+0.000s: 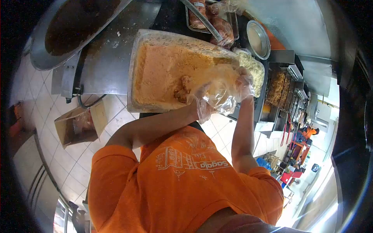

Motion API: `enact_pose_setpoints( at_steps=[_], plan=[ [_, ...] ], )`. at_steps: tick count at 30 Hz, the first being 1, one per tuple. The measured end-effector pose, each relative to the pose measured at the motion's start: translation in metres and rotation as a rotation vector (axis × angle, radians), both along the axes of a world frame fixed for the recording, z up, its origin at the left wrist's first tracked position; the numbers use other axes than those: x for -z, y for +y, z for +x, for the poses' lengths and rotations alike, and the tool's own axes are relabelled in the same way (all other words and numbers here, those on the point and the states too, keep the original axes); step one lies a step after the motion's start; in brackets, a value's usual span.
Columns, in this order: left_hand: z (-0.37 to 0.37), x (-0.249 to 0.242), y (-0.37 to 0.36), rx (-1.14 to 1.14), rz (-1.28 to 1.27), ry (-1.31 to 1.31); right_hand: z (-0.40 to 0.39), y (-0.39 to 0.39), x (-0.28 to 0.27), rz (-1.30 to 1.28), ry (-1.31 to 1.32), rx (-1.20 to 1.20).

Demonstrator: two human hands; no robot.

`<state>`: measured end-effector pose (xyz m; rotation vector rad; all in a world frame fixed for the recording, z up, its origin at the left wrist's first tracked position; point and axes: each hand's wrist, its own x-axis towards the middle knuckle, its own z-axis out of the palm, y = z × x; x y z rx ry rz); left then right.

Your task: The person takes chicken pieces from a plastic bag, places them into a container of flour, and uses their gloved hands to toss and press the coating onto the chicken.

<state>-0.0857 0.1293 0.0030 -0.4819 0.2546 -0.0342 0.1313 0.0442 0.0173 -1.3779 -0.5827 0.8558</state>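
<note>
Clear, crinkled plastic sheeting like a thin bag (221,87) stretches between my hands over the right end of a large tub (131,83) of orange-tan breading flour (159,70). My left hand (202,99) is inside the plastic, which hangs loosely at the wrist; glare and folds hide its fingers. On the other side, my right hand (244,82) has its fingers closed on the plastic, close to the tub's right rim. A clumped, breaded piece (182,88) lies in the flour beside my left hand.
Right of the tub is a container of pale crumbly batter (251,70), with a round metal bowl (258,39) behind. A metal tray (235,23) holds bagged meat (222,33). A large pan (39,54) stands at left; an open cardboard box (79,124) is on the tiled floor.
</note>
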Motion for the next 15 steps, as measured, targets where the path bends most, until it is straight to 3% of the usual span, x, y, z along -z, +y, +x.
enact_pose_setpoints(
  at_steps=[1, 2, 4, 5, 7, 9, 11, 15],
  plan=[
    [0.002, 0.007, -0.003, 0.001, 0.127, -0.014, -0.002, 0.003, -0.005, 0.006, -0.006, -0.004],
    [0.005, 0.015, -0.005, -0.005, 0.253, -0.026, -0.005, 0.004, -0.012, -0.073, -0.442, -0.101],
    [-0.002, -0.005, 0.006, 0.002, 0.336, 0.006, -0.033, 0.025, -0.035, 0.066, 0.483, 0.188],
    [-0.005, -0.012, 0.010, 0.019, 0.418, 0.041, -0.032, 0.031, -0.044, 0.067, 0.481, 0.183],
    [0.005, 0.009, 0.007, 0.044, 0.441, -0.026, -0.027, 0.035, -0.054, -0.191, 0.522, 0.031],
    [0.012, 0.035, 0.000, 0.057, 0.525, -0.208, -0.020, 0.035, -0.048, -0.274, 0.470, 0.108],
    [0.004, 0.027, 0.012, 0.081, 0.536, -0.180, 0.008, 0.023, -0.033, -0.481, 0.177, -0.134],
    [-0.013, 0.004, 0.026, 0.068, 0.493, -0.003, 0.031, 0.013, -0.014, -0.220, 0.323, -0.304]
  ],
)
